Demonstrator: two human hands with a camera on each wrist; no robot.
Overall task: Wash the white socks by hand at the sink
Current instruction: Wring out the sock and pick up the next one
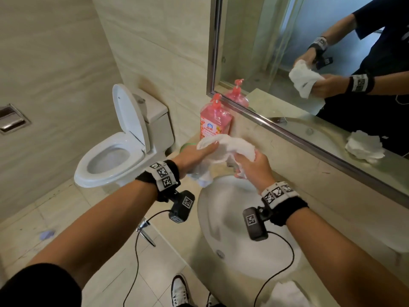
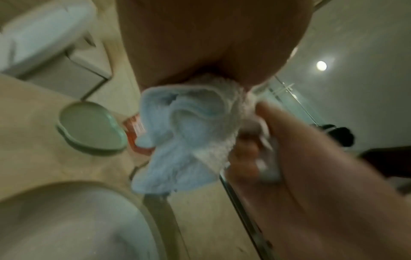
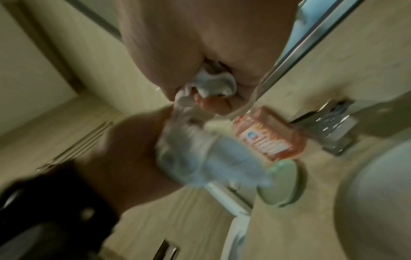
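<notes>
White sock [image 1: 225, 149] stretched crosswise between left hand [image 1: 194, 155] and right hand [image 1: 254, 167], above sink [image 1: 221, 218].

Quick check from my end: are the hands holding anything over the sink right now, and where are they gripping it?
Both grip one white sock: left hand at its left end, right hand bunching its right end.

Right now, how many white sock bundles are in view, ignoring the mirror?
2. Held bundle: in left hand and right hand at the sink. Second bundle: counter's near right edge. Either may hide more socks.
</notes>
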